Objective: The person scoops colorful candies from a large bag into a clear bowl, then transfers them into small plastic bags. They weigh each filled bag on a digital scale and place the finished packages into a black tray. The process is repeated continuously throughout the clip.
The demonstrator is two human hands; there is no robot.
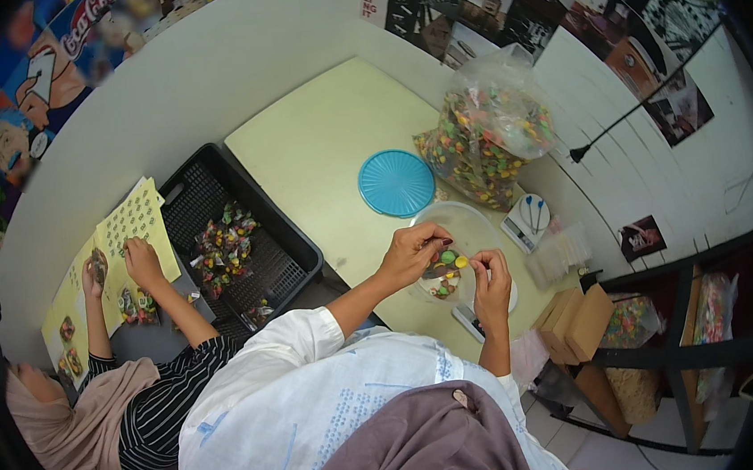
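Over the clear tub (pixel 480 214) near the yellow table's (pixel 295 126) front edge, the left hand (pixel 416 254) pinches a small candy packet (pixel 445 267); the right hand's (pixel 491 280) fingertips meet its side, grip unclear. Most room lies ahead-left, toward the wall. A blue lid (pixel 396 183) and bulging candy bag (pixel 486 136) block straight ahead; a black crate (pixel 306 274) bounds the left.

The head fisheye (fairly near) looks down over the table (pixel 323 132).
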